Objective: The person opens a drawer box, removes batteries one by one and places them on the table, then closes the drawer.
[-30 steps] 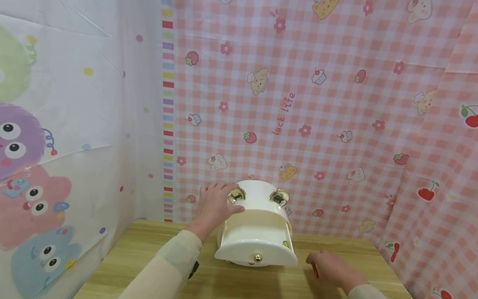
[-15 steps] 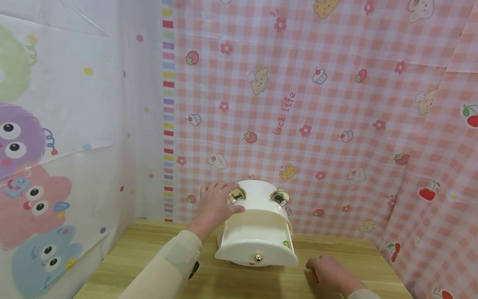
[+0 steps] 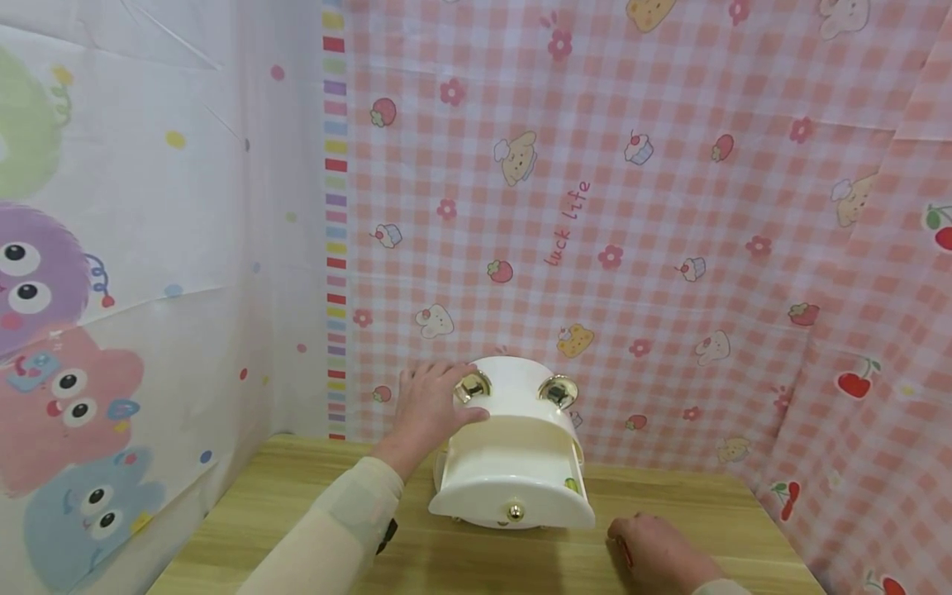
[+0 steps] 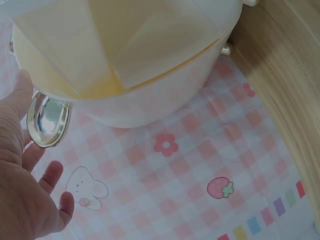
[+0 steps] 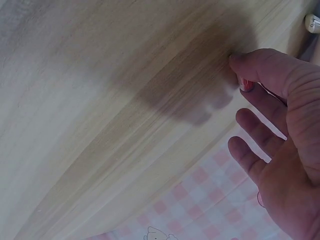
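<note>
A white box (image 3: 513, 384) with a rounded top and two round gold ears stands on the table, its front drawer (image 3: 491, 496) pulled out. Inside the drawer's right corner lies a small yellow-green thing (image 3: 571, 485). My left hand (image 3: 435, 405) holds the box at its left gold ear (image 4: 48, 119), thumb in front and fingers behind; the last fingers curl loosely. To the right of the box, low over the table, my right hand (image 3: 658, 549) pinches a small red thing (image 5: 245, 84) between thumb and forefinger. Most of that thing is hidden, so its kind cannot be told.
The wood-grain table (image 3: 253, 512) ends against a pink checked cloth (image 3: 632, 347) behind. A white cloth with cartoon figures (image 3: 111, 248) hangs at the left. The drawer's gold knob (image 3: 515, 511) juts toward me.
My right hand has turned slightly, with the red thing still pinched and less of it showing. The left hand and the box stay as they were.
</note>
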`<state>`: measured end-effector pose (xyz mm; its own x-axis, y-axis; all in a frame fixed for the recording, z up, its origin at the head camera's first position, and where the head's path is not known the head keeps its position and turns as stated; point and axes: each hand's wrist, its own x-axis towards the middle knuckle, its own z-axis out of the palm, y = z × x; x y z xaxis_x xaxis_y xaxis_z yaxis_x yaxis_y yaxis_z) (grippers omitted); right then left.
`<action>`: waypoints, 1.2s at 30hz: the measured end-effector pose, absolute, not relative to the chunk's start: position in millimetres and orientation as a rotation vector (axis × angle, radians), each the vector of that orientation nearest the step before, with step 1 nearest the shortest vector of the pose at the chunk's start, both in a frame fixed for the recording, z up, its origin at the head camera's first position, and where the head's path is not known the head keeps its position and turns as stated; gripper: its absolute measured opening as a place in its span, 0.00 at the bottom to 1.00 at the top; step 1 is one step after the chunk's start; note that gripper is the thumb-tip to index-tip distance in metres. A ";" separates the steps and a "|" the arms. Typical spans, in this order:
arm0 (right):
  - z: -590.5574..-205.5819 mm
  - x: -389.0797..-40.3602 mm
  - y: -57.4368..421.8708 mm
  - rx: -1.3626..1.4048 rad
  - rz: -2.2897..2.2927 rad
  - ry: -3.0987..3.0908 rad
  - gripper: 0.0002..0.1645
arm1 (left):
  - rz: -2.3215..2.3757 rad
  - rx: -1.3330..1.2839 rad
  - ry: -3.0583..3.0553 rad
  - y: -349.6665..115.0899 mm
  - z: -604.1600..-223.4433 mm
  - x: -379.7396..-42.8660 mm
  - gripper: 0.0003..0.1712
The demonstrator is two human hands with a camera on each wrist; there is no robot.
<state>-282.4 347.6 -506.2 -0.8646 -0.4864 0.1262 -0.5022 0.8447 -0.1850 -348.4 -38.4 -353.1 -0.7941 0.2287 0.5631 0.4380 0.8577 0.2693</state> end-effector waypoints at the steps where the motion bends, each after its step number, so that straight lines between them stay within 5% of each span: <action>1: -506.3 -282.6 347.9 0.794 0.330 -2.948 0.12 | -0.528 -0.485 -2.500 -38.3 -352.7 -348.3 0.43; 36: -502.4 -282.3 350.5 0.827 0.325 -3.023 0.13 | -0.537 -0.482 -2.511 -38.3 -352.7 -348.5 0.44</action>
